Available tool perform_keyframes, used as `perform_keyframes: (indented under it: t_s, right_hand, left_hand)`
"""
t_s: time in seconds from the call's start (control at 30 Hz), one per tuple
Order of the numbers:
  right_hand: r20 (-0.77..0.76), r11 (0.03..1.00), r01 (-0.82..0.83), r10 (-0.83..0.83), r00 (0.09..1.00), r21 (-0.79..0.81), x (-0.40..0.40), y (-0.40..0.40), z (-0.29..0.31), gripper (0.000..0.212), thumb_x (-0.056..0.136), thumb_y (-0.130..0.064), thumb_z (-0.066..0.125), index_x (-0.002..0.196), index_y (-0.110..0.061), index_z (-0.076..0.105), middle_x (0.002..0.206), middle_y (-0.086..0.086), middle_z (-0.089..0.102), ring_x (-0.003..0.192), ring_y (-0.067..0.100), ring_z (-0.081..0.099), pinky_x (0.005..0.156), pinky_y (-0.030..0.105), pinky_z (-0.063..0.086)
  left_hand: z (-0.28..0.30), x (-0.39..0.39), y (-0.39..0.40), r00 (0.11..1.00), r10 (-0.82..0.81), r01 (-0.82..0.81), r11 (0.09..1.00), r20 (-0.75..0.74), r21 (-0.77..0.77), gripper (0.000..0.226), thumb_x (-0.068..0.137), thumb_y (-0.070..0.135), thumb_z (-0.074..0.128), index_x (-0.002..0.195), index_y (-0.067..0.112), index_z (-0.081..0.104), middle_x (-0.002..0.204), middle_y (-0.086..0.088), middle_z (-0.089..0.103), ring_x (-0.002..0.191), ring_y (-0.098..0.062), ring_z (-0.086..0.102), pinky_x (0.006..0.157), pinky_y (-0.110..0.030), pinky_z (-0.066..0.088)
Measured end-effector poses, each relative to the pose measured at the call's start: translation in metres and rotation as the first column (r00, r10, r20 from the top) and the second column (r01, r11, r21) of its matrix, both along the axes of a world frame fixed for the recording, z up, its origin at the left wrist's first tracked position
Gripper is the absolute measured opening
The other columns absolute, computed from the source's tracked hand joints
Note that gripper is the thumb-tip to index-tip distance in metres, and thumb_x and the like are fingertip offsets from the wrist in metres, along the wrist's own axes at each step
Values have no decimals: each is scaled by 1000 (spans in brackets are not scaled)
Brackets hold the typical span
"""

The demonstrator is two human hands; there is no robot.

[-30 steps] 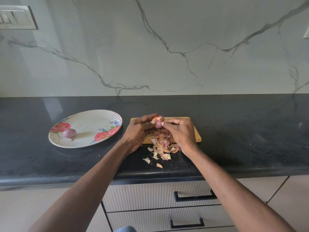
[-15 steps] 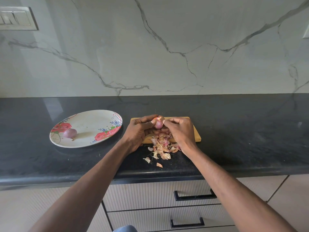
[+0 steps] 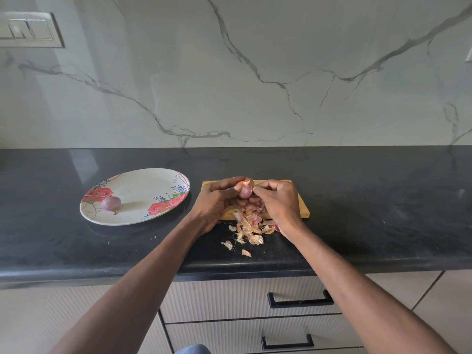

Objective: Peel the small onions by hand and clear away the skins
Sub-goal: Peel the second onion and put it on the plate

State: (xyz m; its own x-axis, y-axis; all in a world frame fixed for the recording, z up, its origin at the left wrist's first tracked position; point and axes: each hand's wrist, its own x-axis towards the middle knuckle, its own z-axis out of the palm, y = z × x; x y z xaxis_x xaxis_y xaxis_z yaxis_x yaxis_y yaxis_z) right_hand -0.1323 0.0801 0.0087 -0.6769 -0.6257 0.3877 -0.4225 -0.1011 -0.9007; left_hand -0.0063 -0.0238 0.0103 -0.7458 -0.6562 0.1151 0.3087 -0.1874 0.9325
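Here the left hand (image 3: 217,200) cradles a small onion (image 3: 244,191) above the cutting board's (image 3: 298,205) far edge while the right hand (image 3: 277,200) pinches its papery skin, a light, firm, probably slippery bulb best steadied round its middle and stripped from the tip.

Home kitchen. Black stone counter (image 3: 357,200) against a grey-veined marble backsplash (image 3: 255,72); drawers (image 3: 229,297) with black handles below; wall switch (image 3: 28,29) at upper left; rose-patterned plate (image 3: 143,190), wooden board (image 3: 298,203), onion skins (image 3: 250,226) on the counter.
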Motion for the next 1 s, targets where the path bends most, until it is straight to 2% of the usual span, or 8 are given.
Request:
perform_keyframes:
  t_s: [0.17, 0.27, 0.4, 0.57, 0.67, 0.77, 0.87, 1.0]
  right_hand:
    - [19, 997, -60, 61, 998, -51, -1, 3, 0, 4, 85, -15, 77, 87, -17, 81, 80, -9, 77, 83, 5, 72, 75, 21, 56]
    - [1, 996, -64, 64, 998, -55, -2, 3, -1, 13, 81, -15, 83, 94, -13, 81, 88, -8, 78, 86, 3, 72, 79, 20, 56]
    - [-21, 999, -15, 14, 1000, -43, -4, 0, -3, 6, 84, -11, 80, 86, -17, 81, 84, -7, 78, 85, 8, 73, 80, 28, 59]
    - [-210, 997, 70, -65, 976, 15, -3, -4, -7, 4, 90, -12, 74, 90, -12, 78, 88, -5, 75, 84, 9, 69, 78, 32, 59]
    - [-308, 998, 63, -51, 950, 31, -1, -9, -11, 6, 94, -10, 68, 89, -11, 71, 90, -1, 73, 84, 14, 67, 77, 34, 56]
    - [-355, 996, 66, -43, 934, 53, 0, -9, -11, 8, 97, -6, 62, 90, -8, 63, 90, 1, 68, 81, 14, 61, 68, 15, 47]
    - [-377, 995, 79, -52, 925, 56, 2, -8, -10, 6, 98, -2, 58, 94, -5, 60, 91, 2, 62, 80, 10, 54, 65, 7, 41]
    - [-362, 995, 79, -54, 931, 53, 3, -7, -9, 8, 99, -2, 56, 93, -7, 57, 90, -1, 59, 78, 4, 53, 64, 6, 40]
  left_hand:
    - [0, 0, 0, 999, 12, -12, 1000, -31, 14, 27, 93, -8, 58, 117, -2, 67, 106, -19, 74, 85, -24, 74, 76, -30, 62]
    - [0, 0, 1, 999, 16, -16, 1000, -36, 5, 31, 87, -2, 65, 118, -1, 67, 111, -20, 73, 92, -26, 73, 82, -33, 62]
    - [-3, 1, 0, 1000, 25, -24, 996, 9, -84, 47, 75, 12, 74, 121, 4, 67, 118, -17, 72, 106, -31, 70, 91, -40, 59]
    - [-5, -1, 1, 995, 79, -65, 974, 61, -216, 45, 84, 5, 77, 127, 2, 65, 119, -17, 71, 109, -32, 70, 92, -39, 59]
    - [-6, -3, 3, 996, 79, -66, 973, 48, -221, 42, 86, 2, 75, 126, 0, 64, 118, -19, 71, 105, -33, 71, 92, -42, 59]
    - [-5, -3, 4, 997, 74, -68, 985, 34, -161, 38, 88, -1, 71, 125, -4, 60, 115, -21, 72, 98, -34, 71, 92, -48, 59]
    - [-4, -2, 4, 995, 85, -78, 988, 46, -133, 33, 91, 5, 70, 120, -5, 58, 110, -22, 73, 93, -36, 70, 91, -51, 58]
    - [-2, -3, 5, 997, 66, -61, 991, 35, -123, 28, 93, 7, 67, 118, -6, 61, 104, -20, 73, 83, -25, 71, 73, -34, 62]
